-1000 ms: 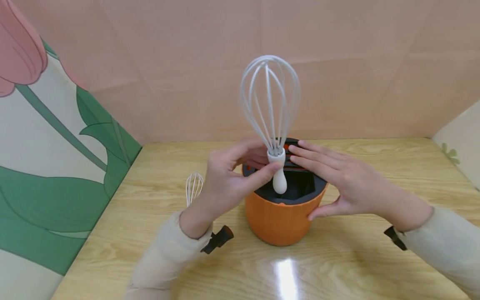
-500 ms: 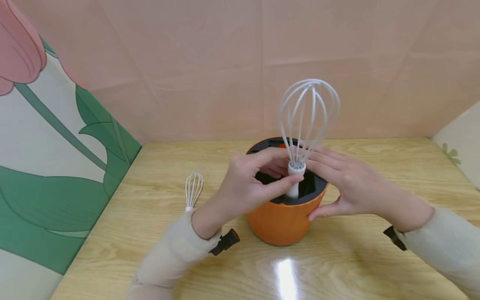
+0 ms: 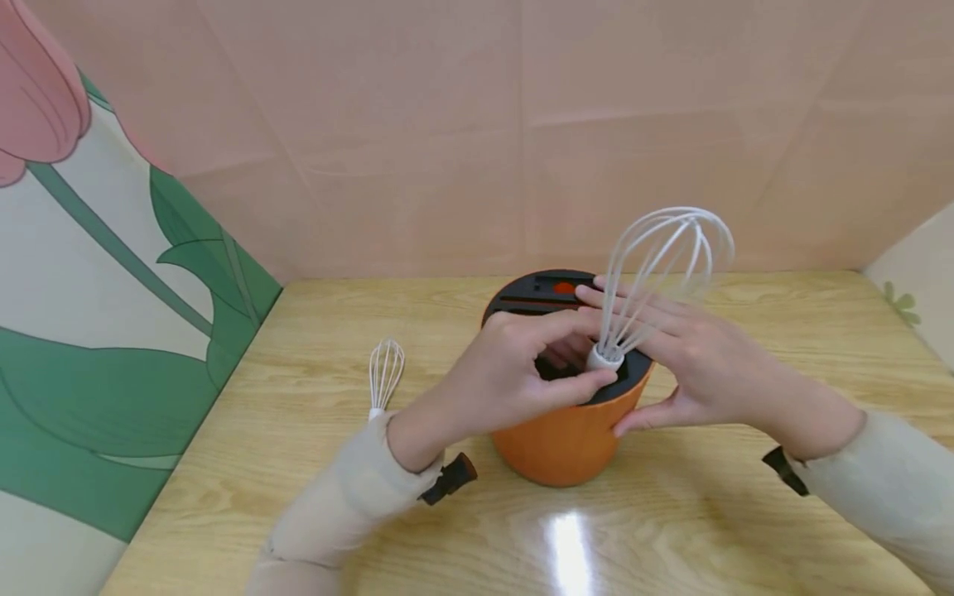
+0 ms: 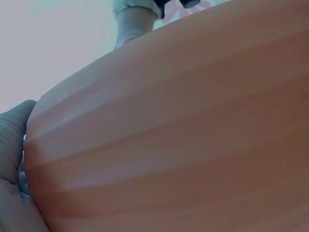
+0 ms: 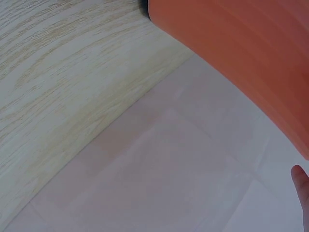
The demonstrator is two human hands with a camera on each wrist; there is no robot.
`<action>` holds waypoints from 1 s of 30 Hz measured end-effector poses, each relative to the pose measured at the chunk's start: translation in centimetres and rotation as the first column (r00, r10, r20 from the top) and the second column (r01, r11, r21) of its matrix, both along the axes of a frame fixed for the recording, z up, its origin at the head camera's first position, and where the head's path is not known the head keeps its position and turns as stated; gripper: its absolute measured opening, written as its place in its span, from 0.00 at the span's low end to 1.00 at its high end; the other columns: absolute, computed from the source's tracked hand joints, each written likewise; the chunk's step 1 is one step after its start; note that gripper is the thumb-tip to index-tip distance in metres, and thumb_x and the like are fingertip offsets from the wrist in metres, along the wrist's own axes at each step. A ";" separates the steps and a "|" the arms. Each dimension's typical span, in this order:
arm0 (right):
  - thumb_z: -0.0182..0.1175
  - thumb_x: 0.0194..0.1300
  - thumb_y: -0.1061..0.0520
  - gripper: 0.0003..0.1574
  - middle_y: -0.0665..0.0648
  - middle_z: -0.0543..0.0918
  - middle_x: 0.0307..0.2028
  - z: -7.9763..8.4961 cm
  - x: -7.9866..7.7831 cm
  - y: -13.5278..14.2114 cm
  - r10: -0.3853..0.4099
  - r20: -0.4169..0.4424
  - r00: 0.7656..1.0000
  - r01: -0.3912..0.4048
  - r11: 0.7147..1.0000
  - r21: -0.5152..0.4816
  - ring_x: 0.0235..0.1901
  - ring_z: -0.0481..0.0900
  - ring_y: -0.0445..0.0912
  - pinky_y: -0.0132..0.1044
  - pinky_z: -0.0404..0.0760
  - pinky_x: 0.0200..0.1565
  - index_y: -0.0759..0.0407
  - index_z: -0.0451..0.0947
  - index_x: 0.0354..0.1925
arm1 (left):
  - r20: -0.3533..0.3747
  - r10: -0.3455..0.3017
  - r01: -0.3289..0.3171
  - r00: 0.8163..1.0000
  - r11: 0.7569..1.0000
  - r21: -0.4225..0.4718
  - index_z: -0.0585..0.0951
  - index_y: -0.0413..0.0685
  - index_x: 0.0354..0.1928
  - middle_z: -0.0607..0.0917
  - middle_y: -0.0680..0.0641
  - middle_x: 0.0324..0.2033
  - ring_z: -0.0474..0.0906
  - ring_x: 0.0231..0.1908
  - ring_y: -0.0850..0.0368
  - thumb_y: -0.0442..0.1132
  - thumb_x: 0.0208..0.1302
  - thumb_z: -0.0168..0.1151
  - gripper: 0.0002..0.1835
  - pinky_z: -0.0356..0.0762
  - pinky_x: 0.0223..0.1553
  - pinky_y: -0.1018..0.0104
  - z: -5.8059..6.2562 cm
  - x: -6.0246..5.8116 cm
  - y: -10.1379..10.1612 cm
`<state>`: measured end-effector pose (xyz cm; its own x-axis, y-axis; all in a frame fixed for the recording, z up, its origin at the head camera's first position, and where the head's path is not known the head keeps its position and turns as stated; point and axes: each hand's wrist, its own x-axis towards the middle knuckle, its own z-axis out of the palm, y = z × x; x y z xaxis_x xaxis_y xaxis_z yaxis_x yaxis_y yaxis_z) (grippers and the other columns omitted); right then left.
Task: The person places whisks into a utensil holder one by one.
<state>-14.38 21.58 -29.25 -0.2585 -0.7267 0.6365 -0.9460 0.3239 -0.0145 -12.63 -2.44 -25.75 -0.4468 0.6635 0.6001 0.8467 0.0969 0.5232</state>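
Note:
In the head view, my left hand (image 3: 507, 368) pinches the white collar of a large whisk (image 3: 605, 358) between thumb and fingers. Its pale wire loops lean up and to the right, in front of my right hand (image 3: 693, 356). The handle's lower part is hidden behind the left thumb, over the front opening of an orange utensil holder (image 3: 555, 451) with a black slotted top (image 3: 522, 291). Straight fingers of the right hand rest on that top, and the thumb touches the side wall. Ribbed orange wall (image 4: 169, 135) fills most of the left wrist view.
A smaller white whisk (image 3: 384, 377) lies on the wooden table (image 3: 313, 497) left of the holder, its handle partly behind the left sleeve (image 3: 358, 488). A pink wall covering (image 3: 417, 165) rises behind the table. Floral panels (image 3: 112, 290) stand at the left.
The left hand has moved right and down with the large whisk, which now tilts right, its handle lower toward the holder's opening. The right hand and the holder have stayed in place.

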 end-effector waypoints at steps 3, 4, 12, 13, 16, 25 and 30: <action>0.68 0.47 0.23 0.63 0.64 0.70 0.70 0.0 0.0 0.0 0.010 0.002 1.000 -0.010 1.000 -0.005 0.75 0.60 0.52 0.36 0.53 0.76 0.67 0.72 0.65 | 0.026 0.002 0.000 1.000 0.998 -0.063 0.82 0.42 0.47 0.88 0.50 0.31 0.83 0.33 0.71 0.36 0.60 0.72 0.14 0.79 0.36 0.84 0.1 -0.1 0.0; 0.68 0.47 0.23 0.63 0.64 0.71 0.69 0.1 -0.1 -0.1 0.013 -0.003 1.000 -0.013 1.000 -0.004 0.75 0.60 0.52 0.36 0.53 0.76 0.67 0.72 0.65 | 0.032 0.004 -0.001 0.999 0.997 -0.083 0.82 0.42 0.46 0.88 0.50 0.31 0.83 0.33 0.71 0.37 0.60 0.72 0.13 0.79 0.36 0.84 0.1 -0.1 0.0; 0.66 0.49 0.22 0.65 0.61 0.69 0.71 0.1 -0.2 -0.3 0.010 -0.018 1.000 -0.010 1.000 -0.004 0.76 0.58 0.49 0.36 0.52 0.76 0.70 0.71 0.65 | 0.077 0.011 0.004 0.997 0.983 -0.182 0.80 0.43 0.42 0.88 0.52 0.31 0.83 0.33 0.71 0.37 0.61 0.71 0.11 0.78 0.36 0.85 0.3 -0.2 0.1; 0.66 0.49 0.22 0.65 0.61 0.69 0.71 0.1 -0.2 -0.3 0.008 -0.017 1.000 -0.008 1.000 -0.006 0.76 0.59 0.48 0.36 0.52 0.76 0.70 0.71 0.65 | 0.082 0.014 0.002 0.996 0.982 -0.191 0.80 0.44 0.42 0.88 0.52 0.31 0.83 0.33 0.71 0.37 0.61 0.71 0.10 0.78 0.36 0.85 0.4 -0.2 0.1; 0.66 0.49 0.21 0.66 0.60 0.69 0.71 0.0 0.0 -0.3 0.000 -0.005 1.000 0.000 1.000 -0.006 0.76 0.58 0.48 0.35 0.51 0.76 0.71 0.70 0.65 | 0.090 0.029 -0.009 0.996 0.976 -0.220 0.80 0.44 0.41 0.88 0.53 0.31 0.83 0.33 0.71 0.38 0.62 0.70 0.10 0.78 0.37 0.85 0.4 -0.2 0.1; 0.65 0.47 0.20 0.65 0.59 0.69 0.72 0.0 -0.1 -0.2 -0.022 -0.013 1.000 0.022 1.000 0.000 0.75 0.59 0.46 0.34 0.51 0.76 0.67 0.71 0.65 | 0.088 0.042 -0.020 0.995 0.970 -0.242 0.82 0.46 0.42 0.89 0.54 0.33 0.83 0.34 0.72 0.40 0.62 0.71 0.10 0.78 0.38 0.86 0.5 -0.5 0.3; 0.66 0.45 0.19 0.67 0.61 0.71 0.70 0.2 -0.3 -0.3 -0.029 -0.024 0.999 0.029 1.000 -0.004 0.75 0.59 0.45 0.34 0.51 0.75 0.67 0.71 0.65 | 0.103 0.032 -0.009 0.994 0.976 -0.216 0.82 0.46 0.43 0.89 0.53 0.33 0.83 0.34 0.73 0.39 0.61 0.71 0.10 0.78 0.38 0.85 0.5 -0.6 0.2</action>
